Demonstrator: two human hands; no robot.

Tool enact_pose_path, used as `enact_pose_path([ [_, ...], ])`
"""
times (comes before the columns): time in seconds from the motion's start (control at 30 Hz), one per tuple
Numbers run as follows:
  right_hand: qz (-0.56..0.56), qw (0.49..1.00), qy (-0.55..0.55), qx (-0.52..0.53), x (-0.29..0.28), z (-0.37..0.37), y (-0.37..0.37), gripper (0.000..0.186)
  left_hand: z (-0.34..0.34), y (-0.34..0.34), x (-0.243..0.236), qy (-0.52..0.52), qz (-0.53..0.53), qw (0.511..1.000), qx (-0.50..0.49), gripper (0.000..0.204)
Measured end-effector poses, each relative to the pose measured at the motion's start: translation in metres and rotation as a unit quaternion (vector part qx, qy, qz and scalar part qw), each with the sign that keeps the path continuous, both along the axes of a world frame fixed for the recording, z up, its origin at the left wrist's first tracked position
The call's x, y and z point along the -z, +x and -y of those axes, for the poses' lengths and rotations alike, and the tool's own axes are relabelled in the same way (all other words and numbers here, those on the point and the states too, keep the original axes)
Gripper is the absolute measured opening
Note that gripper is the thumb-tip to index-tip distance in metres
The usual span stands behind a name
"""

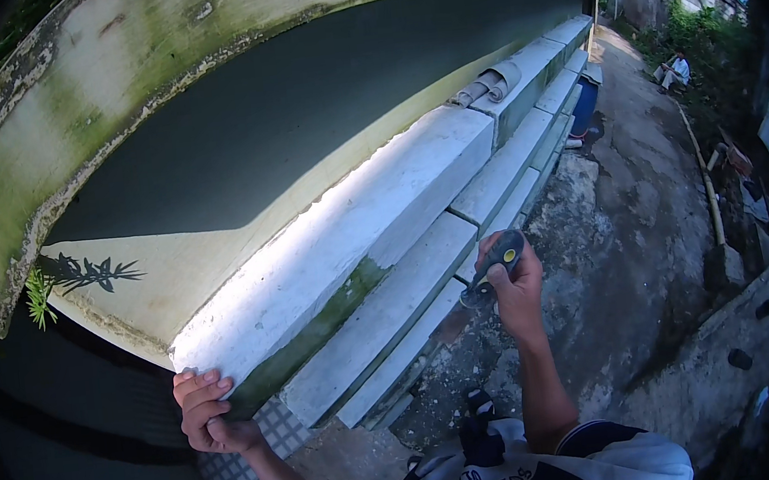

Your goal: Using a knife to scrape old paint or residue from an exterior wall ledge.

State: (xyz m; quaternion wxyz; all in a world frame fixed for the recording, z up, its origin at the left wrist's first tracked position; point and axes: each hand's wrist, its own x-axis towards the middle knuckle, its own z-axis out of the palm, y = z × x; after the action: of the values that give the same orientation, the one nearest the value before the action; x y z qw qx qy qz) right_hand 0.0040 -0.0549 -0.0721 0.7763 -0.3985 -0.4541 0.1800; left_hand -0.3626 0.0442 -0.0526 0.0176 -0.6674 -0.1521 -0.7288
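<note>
A long ledge (335,217) with a white-coated top and front runs from my near left toward the far right. Green stained concrete shows below the white on its near front. My left hand (204,411) is wrapped round the ledge's near left end, fingers over the corner and thumb beneath. In front of the lower steps, clear of the ledge, my right hand (516,284) grips a putty knife (504,252) by its dark handle, which has a yellow spot. Its greyish blade points down and left, partly hidden by my fingers.
Stepped pale slabs (392,309) descend below the ledge. Rolled grey sheets (492,84) lie on top farther along. A curved mossy wall (108,110) overhangs at left. Past a blue barrel (584,106), a person (674,71) sits along the rough path (625,205).
</note>
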Motion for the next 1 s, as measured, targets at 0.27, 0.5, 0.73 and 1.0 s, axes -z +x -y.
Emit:
enact_pose_path([
  [0.27, -0.205, 0.961, 0.179, -0.05, -0.01, -0.026, 0.004, 0.035, 0.0, 0.005, -0.001, -0.001, 0.016, 1.0, -0.024, 0.014],
  [0.5, -0.204, 0.955, 0.177, -0.119, 0.005, -0.029, -0.013, 0.032, 0.002, 0.007, -0.004, -0.001, 0.017, 0.999, -0.028, 0.02],
  [0.73, -0.129, 0.977, 0.144, -0.088, 0.009, -0.024, -0.018, 0.026, 0.003, 0.008, -0.004, 0.003, 0.022, 0.999, -0.029, 0.019],
  [1.0, -0.448, 0.857, 0.253, 0.027, -0.04, -0.053, 0.006, 0.019, 0.002, 0.009, -0.005, 0.003, 0.034, 0.999, -0.03, 0.018],
])
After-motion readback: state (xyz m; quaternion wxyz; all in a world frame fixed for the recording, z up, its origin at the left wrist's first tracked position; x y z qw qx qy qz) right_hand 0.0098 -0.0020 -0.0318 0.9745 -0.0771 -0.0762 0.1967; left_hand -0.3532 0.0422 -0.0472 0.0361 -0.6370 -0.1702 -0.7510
